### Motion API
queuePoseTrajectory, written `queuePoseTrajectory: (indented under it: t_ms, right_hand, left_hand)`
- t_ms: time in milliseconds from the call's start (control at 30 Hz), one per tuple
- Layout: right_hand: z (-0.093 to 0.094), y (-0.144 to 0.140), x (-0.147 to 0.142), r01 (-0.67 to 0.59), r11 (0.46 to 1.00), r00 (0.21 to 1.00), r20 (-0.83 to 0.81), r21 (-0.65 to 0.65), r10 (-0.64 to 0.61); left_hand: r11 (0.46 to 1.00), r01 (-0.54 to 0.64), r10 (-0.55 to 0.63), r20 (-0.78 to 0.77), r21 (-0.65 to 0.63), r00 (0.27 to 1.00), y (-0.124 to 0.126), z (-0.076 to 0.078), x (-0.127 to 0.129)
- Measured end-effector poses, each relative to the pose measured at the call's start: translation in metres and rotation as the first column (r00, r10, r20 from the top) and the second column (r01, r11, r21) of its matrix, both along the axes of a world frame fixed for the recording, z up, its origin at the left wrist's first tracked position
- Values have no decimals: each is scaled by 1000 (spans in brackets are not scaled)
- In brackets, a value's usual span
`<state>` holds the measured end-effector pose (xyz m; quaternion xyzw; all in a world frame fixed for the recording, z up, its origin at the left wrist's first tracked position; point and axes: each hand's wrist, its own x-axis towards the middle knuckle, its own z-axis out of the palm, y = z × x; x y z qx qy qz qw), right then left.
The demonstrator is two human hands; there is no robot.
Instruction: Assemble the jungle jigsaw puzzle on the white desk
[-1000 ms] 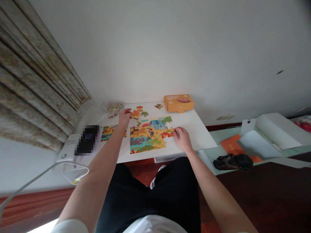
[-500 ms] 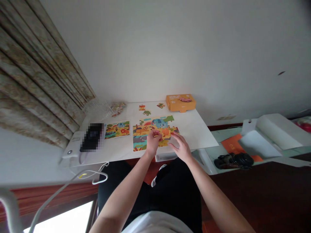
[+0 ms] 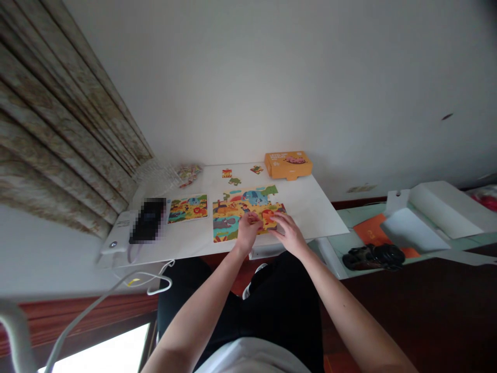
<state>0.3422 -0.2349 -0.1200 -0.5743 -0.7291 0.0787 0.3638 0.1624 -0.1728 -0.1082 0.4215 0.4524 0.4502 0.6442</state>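
A jigsaw puzzle [image 3: 225, 210] with animal pictures lies near the front of the white table, mostly joined, with a gap at its upper right. Over its lower right part, a puzzle piece with an orange lion [image 3: 267, 215] sits between my two hands. My left hand [image 3: 249, 230] has its fingers curled in a pinch at the piece's left side, partly hiding it. From the right, my right hand [image 3: 288, 231] has fingertips and thumb on the piece's right edge. Whether the piece lies flat in the puzzle I cannot tell.
Loose puzzle pieces [image 3: 234, 181] lie behind the puzzle. An orange puzzle box [image 3: 288, 165] stands at the back right. Left are a picture card [image 3: 188, 209], a blurred-out dark device [image 3: 147, 220] and a clear plastic bag [image 3: 159, 173]. A white cable [image 3: 112, 292] hangs at the left.
The lion piece has come down lower over the puzzle. My left hand has shifted slightly right, and my right hand has closed in on the piece from the right.
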Motion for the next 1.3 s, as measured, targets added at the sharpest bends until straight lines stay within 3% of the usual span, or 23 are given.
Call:
queuePoseTrajectory:
  t_ms: [67,133,233,333,433,600,833,1033,1300]
  right_hand:
    - [2,-1,12,-10,1000,1000,18,-26,11]
    - [2,-1,29,-12,999,1000,25,-53,13]
    - [1,3,58,-25,993,1000,12,-112,26]
    - [1,11,80,-52,983,999,-1,-177,52]
    - [2,16,87,-84,974,996,-8,-210,85]
    - [3,13,80,-101,976,994,14,-193,106]
    - [-6,6,65,-9,997,997,79,-71,14]
    - [-17,0,47,42,988,972,234,-148,-6]
    - [-20,-5,44,59,989,970,241,-132,-26]
  left_hand:
    - [995,40,-27,-135,93,990,0,-4,0]
    - [953,119,-18,-342,279,939,0,-6,-1]
    - [766,393,28,-636,509,771,2,-5,-4]
    - [572,655,61,-822,494,566,4,-4,-7]
    - [496,752,115,-892,433,438,4,-5,-7]
    - [483,766,138,-901,423,411,2,-8,-7]
    - [485,762,141,-898,429,416,0,-6,-8]
    - [491,745,156,-887,451,434,-1,-8,-9]
    - [495,737,143,-880,460,453,-2,-6,-9]
